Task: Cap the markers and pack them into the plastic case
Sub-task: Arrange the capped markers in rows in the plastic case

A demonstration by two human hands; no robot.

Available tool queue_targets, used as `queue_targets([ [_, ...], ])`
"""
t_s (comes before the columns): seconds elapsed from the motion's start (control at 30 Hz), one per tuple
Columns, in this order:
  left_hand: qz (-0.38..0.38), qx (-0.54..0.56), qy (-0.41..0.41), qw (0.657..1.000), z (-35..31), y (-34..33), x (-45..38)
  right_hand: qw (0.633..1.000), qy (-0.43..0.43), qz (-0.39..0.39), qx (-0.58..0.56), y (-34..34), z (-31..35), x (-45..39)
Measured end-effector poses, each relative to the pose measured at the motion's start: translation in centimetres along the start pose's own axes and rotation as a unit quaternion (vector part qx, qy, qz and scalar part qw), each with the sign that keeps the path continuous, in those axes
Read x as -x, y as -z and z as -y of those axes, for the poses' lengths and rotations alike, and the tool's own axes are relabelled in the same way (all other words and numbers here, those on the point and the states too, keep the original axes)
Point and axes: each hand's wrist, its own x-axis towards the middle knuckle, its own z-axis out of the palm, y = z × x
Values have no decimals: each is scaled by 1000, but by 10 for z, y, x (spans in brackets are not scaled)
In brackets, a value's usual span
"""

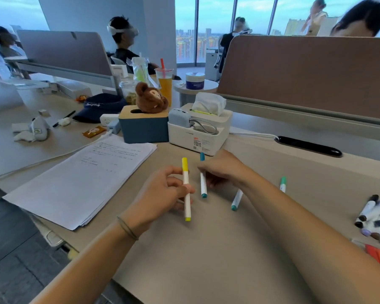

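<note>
Two bare forearms are seen, with no sleeves reaching into view. A thin, dark band (127, 228), seemingly of two slender strands, is worn around the wrist of the left hand (160, 198). No ring, watch or band is seen on the right hand (223, 170).

Single head-worn wide-angle view, looking forward and down across the desk (206, 249) from close above; both forearms enter from the bottom edge; office windows (206, 29) far behind.
</note>
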Motion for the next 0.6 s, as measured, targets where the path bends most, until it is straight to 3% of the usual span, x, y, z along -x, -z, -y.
queue_targets([
  [0.27, 98, -13, -64, 993, -29, -69, 11, 994, -5, -9, -108, 70, -56, 97],
  [0.4, 140, -13, -110, 984, -42, -113, 17, 978, -4, -65, -199, 99, -95, 139],
  [0.6, 192, -59, -165, 966, -57, -179, 31, 974, -19, -139, -180, 131, -137, 193],
])
